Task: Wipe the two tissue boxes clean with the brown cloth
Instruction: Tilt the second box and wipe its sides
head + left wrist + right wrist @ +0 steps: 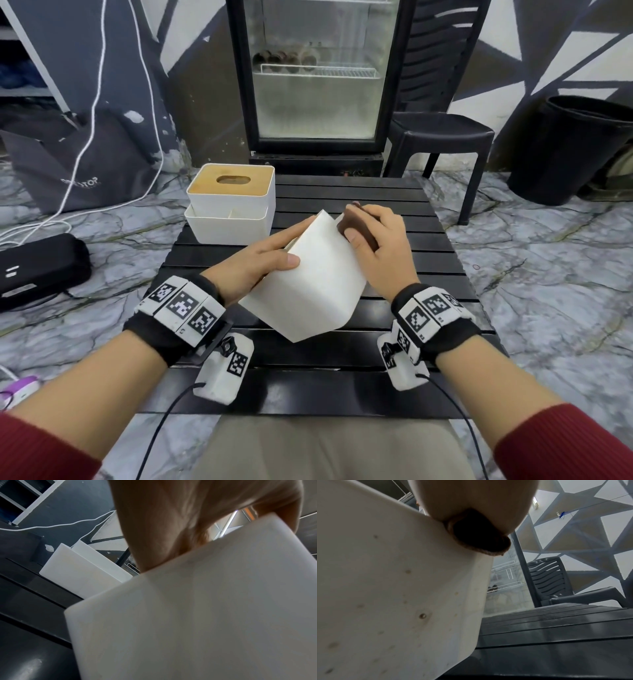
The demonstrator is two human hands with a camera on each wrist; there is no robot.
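Grip: left hand [263, 255] clasps the tilted white box [308, 284], thumb on its near face, likely steadying it; right hand [376, 240] clutches the brown cloth [356, 228] against its upper right side.
Box: raised on one edge over the bench [394, 387], probably to expose the spotted side.
Second box: wooden-lidded box [233, 205] stands behind, apparently waiting.

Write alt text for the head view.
The left hand holds a tilted white tissue box over a black slatted table while the right hand presses a brown cloth against it. A second tissue box with a wooden lid stands behind.
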